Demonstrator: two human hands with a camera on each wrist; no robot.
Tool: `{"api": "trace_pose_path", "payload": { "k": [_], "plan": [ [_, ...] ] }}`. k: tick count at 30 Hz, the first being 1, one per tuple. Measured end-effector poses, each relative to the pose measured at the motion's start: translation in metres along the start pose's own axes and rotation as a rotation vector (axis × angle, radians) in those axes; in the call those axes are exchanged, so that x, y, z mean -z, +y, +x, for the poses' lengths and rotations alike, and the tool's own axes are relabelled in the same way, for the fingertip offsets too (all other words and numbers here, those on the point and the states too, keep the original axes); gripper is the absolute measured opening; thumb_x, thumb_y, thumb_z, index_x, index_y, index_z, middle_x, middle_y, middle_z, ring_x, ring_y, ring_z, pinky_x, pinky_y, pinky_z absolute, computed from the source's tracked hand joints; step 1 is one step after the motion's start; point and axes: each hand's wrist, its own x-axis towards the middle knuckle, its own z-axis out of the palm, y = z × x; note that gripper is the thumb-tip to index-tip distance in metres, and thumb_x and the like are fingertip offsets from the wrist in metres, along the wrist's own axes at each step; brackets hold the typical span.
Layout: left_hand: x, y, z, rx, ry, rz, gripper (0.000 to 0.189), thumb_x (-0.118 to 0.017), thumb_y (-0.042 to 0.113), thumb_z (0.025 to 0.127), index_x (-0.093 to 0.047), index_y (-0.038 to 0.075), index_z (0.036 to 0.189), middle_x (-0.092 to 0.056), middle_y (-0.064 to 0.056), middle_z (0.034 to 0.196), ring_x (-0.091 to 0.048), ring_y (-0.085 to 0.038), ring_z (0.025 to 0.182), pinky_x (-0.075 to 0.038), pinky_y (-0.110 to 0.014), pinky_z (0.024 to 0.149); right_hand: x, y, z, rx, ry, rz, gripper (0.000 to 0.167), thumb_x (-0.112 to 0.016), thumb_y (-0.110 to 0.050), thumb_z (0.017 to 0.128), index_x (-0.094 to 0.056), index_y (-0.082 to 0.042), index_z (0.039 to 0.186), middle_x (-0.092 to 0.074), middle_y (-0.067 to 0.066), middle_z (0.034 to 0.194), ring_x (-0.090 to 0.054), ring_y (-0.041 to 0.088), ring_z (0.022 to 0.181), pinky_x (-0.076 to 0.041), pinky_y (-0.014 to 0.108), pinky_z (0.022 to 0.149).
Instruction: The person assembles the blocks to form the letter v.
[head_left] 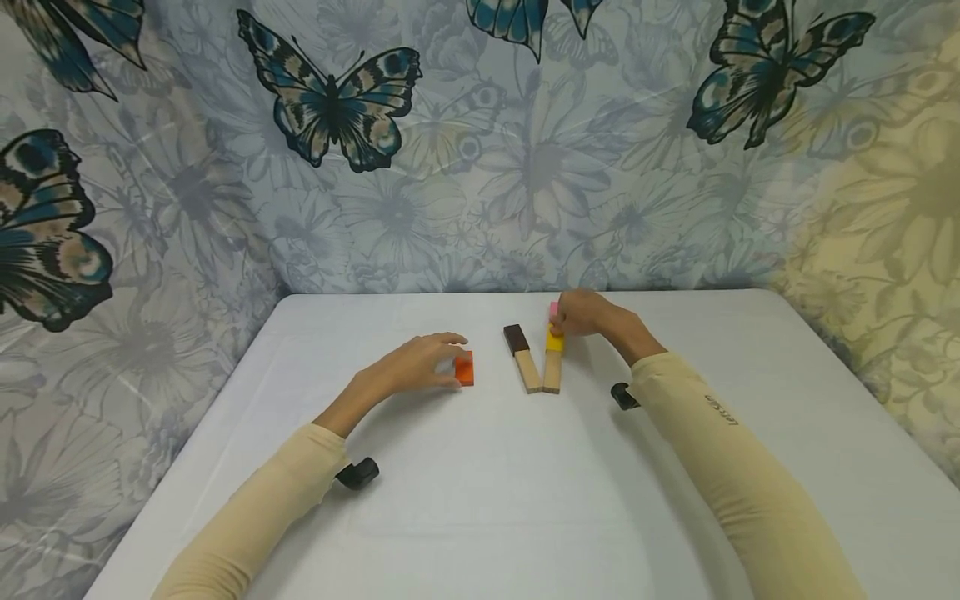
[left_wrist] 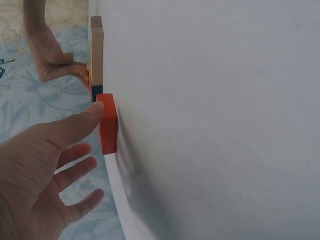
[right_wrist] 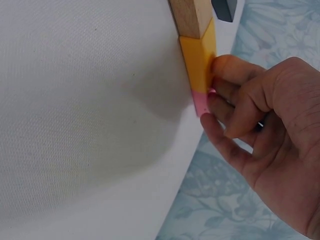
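Observation:
In the head view, my left hand (head_left: 412,362) is at an orange block (head_left: 466,369). The left wrist view has the thumb tip at the edge of this orange block (left_wrist: 108,124), with the other visible fingers spread loosely apart. Curled fingers of my right hand (head_left: 588,313) hold a pink block (head_left: 554,308) at the far end of a yellow block (head_left: 554,342). A natural wood block (head_left: 552,375) continues that row towards me. In the right wrist view, fingertips meet the sides of the yellow block (right_wrist: 197,62) and pink block (right_wrist: 200,103).
Left of the row, a dark brown block (head_left: 516,337) lies end to end with another wood block (head_left: 528,373), slanting so the near ends almost meet. Everything lies on a white table (head_left: 480,500). Behind its far edge stands a butterfly-patterned cloth (head_left: 540,192).

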Motion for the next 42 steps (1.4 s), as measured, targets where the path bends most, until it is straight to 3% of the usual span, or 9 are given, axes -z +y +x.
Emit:
{"api": "trace_pose_path", "payload": {
  "k": [3, 11, 20, 28, 35, 42],
  "plan": [
    [-0.002, -0.001, -0.001, -0.008, -0.007, -0.001, 0.044, -0.080, 0.029, 0.094, -0.071, 0.013, 0.134, -0.058, -0.015, 0.153, -0.057, -0.035, 0.142, -0.046, -0.060, 0.116, 0.000, -0.001, 0.000, 0.007, -0.001, 0.009, 0.054, -0.069, -0.018, 0.100, -0.047, -0.017, 0.051, -0.032, -0.007, 0.054, -0.032, 0.009, 0.054, -0.026, 0.022, 0.054],
    [-0.005, -0.004, 0.002, -0.055, -0.005, -0.019, 0.037, -0.079, 0.022, 0.095, -0.073, 0.013, 0.131, -0.066, -0.011, 0.144, -0.062, -0.030, 0.136, -0.048, -0.049, 0.117, -0.001, 0.001, 0.000, 0.013, 0.011, 0.007, 0.055, -0.068, -0.019, 0.100, -0.045, -0.018, 0.051, -0.030, -0.007, 0.054, -0.030, 0.009, 0.054, -0.024, 0.021, 0.054],
    [-0.005, -0.001, 0.003, -0.040, -0.042, -0.019, 0.034, -0.075, 0.020, 0.098, -0.074, 0.016, 0.131, -0.065, -0.013, 0.147, -0.058, -0.034, 0.140, -0.044, -0.051, 0.120, -0.002, 0.002, 0.000, 0.029, 0.019, 0.012, 0.055, -0.069, -0.018, 0.100, -0.046, -0.017, 0.050, -0.030, -0.008, 0.054, -0.029, 0.009, 0.055, -0.024, 0.022, 0.055],
    [-0.006, 0.003, 0.006, -0.052, -0.011, -0.009, 0.030, -0.075, 0.020, 0.097, -0.076, 0.014, 0.126, -0.069, -0.011, 0.139, -0.063, -0.032, 0.133, -0.050, -0.049, 0.115, -0.003, 0.004, 0.003, 0.022, 0.018, -0.008, 0.048, -0.069, -0.018, 0.100, -0.055, -0.010, 0.055, -0.032, -0.007, 0.055, -0.031, 0.010, 0.055, -0.024, 0.022, 0.054],
    [-0.005, 0.008, 0.009, -0.090, 0.019, 0.003, 0.026, -0.073, 0.014, 0.095, -0.077, 0.012, 0.121, -0.070, -0.015, 0.135, -0.063, -0.034, 0.128, -0.052, -0.049, 0.111, -0.004, 0.005, 0.003, 0.048, 0.043, -0.010, 0.057, -0.069, -0.017, 0.099, -0.043, -0.019, 0.049, -0.029, -0.008, 0.053, -0.028, 0.009, 0.053, -0.022, 0.021, 0.053],
    [-0.002, 0.008, 0.010, -0.097, 0.060, 0.052, 0.026, -0.073, 0.018, 0.093, -0.078, 0.015, 0.118, -0.071, -0.013, 0.130, -0.064, -0.033, 0.124, -0.055, -0.050, 0.105, -0.002, 0.003, 0.000, 0.026, 0.026, 0.027, 0.058, -0.069, -0.018, 0.100, -0.045, -0.018, 0.048, -0.029, -0.007, 0.055, -0.028, 0.009, 0.055, -0.023, 0.022, 0.055]
  ]
}}
